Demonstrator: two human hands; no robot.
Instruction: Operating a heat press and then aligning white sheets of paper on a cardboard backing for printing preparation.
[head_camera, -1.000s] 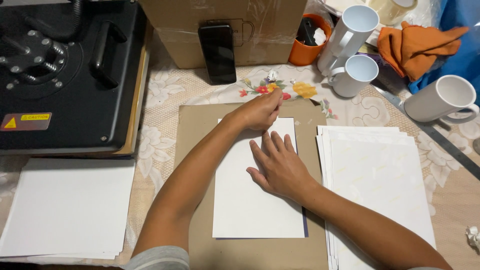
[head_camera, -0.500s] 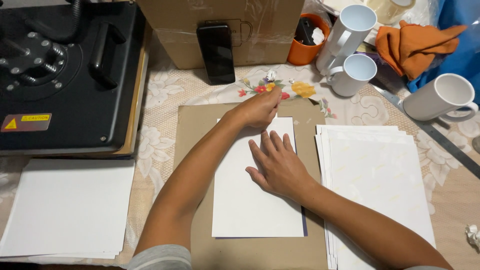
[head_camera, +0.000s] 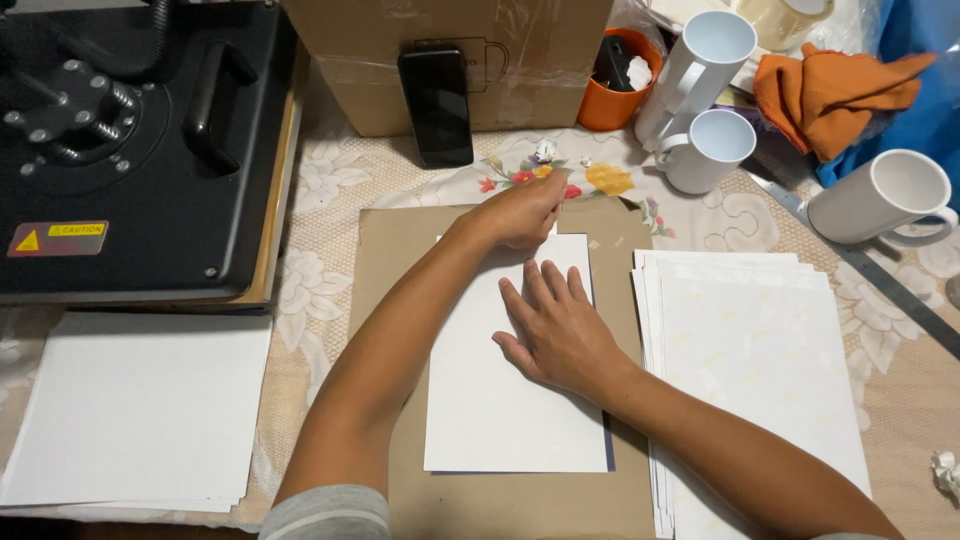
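A white sheet of paper lies on a brown cardboard mat in front of me. My left hand rests with curled fingers on the sheet's top edge. My right hand presses flat on the upper middle of the sheet, fingers spread. A thin dark edge of another sheet shows under the paper's right side.
A black heat press stands at the left, with a stack of white paper in front of it. Another paper stack lies right of the mat. White mugs, an orange cup, a phone leaning on a cardboard box, an orange cloth and a metal ruler sit behind.
Both hands stay on the sheet almost unmoved. The left hand has shifted very slightly along the top edge.
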